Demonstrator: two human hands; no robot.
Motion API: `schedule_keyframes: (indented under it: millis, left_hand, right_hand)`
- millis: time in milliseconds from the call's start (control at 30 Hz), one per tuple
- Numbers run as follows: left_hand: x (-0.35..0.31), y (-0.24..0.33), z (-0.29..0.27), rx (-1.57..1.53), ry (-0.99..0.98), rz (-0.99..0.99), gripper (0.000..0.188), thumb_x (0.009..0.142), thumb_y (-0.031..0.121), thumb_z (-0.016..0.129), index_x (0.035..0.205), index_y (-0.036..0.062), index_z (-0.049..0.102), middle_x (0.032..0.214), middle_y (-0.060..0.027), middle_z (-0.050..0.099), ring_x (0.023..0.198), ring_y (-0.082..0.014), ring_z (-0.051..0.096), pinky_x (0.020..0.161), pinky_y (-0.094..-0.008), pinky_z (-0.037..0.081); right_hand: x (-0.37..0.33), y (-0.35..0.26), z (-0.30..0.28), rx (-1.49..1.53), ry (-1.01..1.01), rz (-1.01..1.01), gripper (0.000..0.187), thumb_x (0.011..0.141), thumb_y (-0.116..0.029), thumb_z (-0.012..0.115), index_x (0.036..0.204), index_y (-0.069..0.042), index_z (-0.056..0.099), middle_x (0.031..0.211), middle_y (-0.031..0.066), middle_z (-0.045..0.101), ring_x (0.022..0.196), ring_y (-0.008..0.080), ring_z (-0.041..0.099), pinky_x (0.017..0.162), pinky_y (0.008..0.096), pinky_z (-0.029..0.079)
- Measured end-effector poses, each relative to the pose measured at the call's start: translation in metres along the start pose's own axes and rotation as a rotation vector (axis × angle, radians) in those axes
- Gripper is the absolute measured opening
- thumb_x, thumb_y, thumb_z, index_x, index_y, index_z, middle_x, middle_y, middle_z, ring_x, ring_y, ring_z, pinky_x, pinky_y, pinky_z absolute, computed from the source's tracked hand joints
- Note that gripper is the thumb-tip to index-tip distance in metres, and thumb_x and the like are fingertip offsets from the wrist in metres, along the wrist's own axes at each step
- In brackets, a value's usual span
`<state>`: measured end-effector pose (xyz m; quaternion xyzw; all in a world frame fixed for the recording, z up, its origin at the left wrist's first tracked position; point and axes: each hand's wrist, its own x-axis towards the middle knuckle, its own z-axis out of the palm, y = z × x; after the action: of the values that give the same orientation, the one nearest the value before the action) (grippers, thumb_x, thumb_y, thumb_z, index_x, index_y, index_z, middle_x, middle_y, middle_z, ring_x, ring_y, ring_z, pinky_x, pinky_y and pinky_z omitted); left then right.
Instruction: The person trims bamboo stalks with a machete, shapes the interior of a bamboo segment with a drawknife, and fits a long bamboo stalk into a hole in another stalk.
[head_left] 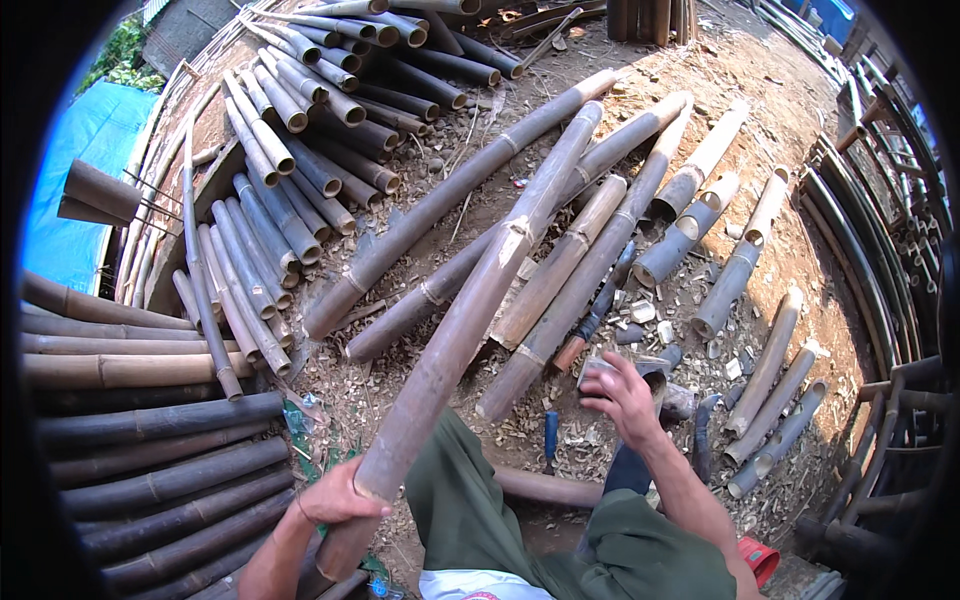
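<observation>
My left hand (338, 497) is wrapped round the lower end of a long bamboo pole (455, 365), which slants away up and to the right across other poles. My right hand (625, 403) is raised in front of my right knee, fingers apart and slightly bent, with nothing visible in them. Just beyond it lie a flat greyish piece (592, 372) and a short hollow bamboo piece (655, 384), both partly covered by the hand. A blue-handled tool (551, 437), perhaps a chisel, stands nearby among the shavings. Left of the right hand rests a tool with a brownish handle (571, 352).
Several bamboo poles (430, 215) lie ahead on the ground. Notched bamboo pieces (742, 268) are spread to the right. Large bamboo stacks (160, 470) fill the left side and the far left. Wood chips (590, 440) cover the ground by my knees. A red object (760, 560) sits at lower right.
</observation>
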<state>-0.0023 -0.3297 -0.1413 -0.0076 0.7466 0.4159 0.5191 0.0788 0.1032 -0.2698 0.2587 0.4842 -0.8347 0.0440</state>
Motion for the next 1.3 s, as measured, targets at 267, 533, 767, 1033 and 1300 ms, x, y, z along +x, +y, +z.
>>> schedule_keyframes:
  millis: [267, 533, 767, 1033, 1300]
  left_hand:
    - [-0.111, 0.04, 0.113, -0.003, 0.146, -0.147, 0.078, 0.07, 0.025, 0.086, 0.132, -0.0022, 0.047, 0.106, -0.0106, 0.064, 0.1, -0.0184, 0.062, 0.091, -0.0358, 0.049]
    - [-0.067, 0.093, 0.105, 0.399, 0.322, 0.257, 0.098, 0.064, 0.043, 0.089, 0.139, 0.0018, 0.041, 0.114, -0.0233, 0.066, 0.108, -0.0376, 0.066, 0.094, -0.0414, 0.052]
    - [0.105, 0.186, 0.184, 0.203, 0.008, 0.97, 0.085, 0.073, 0.032, 0.087, 0.139, 0.0043, 0.041, 0.118, -0.0185, 0.064, 0.11, -0.0266, 0.063, 0.095, -0.039, 0.05]
    - [0.212, 0.219, 0.261, 0.405, -0.29, 0.981, 0.089, 0.065, 0.022, 0.09, 0.141, 0.0085, 0.045, 0.126, -0.0137, 0.063, 0.115, -0.0245, 0.06, 0.102, -0.0375, 0.046]
    - [0.246, 0.206, 0.284, 0.379, -0.327, 0.976, 0.08, 0.062, 0.018, 0.089, 0.132, 0.0105, 0.051, 0.118, -0.0164, 0.066, 0.113, -0.0332, 0.062, 0.096, -0.0418, 0.049]
  right_hand:
    - [0.142, 0.006, 0.122, 0.259, -0.091, -0.032, 0.077, 0.088, -0.042, 0.07, 0.144, -0.001, 0.035, 0.128, 0.0181, 0.052, 0.115, 0.0285, 0.055, 0.098, 0.0452, 0.048]
    - [0.064, -0.247, 0.106, 0.238, -0.163, -0.515, 0.051, 0.091, -0.038, 0.064, 0.122, -0.001, 0.049, 0.092, 0.017, 0.064, 0.083, 0.027, 0.066, 0.079, 0.0405, 0.058]
    - [-0.082, -0.419, 0.054, -0.182, 0.126, -1.081, 0.045, 0.081, -0.043, 0.075, 0.101, -0.007, 0.057, 0.072, 0.0064, 0.06, 0.058, 0.0191, 0.061, 0.056, 0.0348, 0.055]
    - [-0.17, -0.335, 0.083, -0.354, 0.464, -1.272, 0.054, 0.078, -0.046, 0.073, 0.1, 0.001, 0.059, 0.073, 0.0096, 0.061, 0.058, 0.0182, 0.062, 0.054, 0.0316, 0.056]
    - [-0.171, -0.292, 0.062, -0.393, 0.456, -1.3, 0.063, 0.079, -0.05, 0.067, 0.109, 0.005, 0.058, 0.076, 0.0139, 0.064, 0.063, 0.0208, 0.065, 0.06, 0.0314, 0.058]
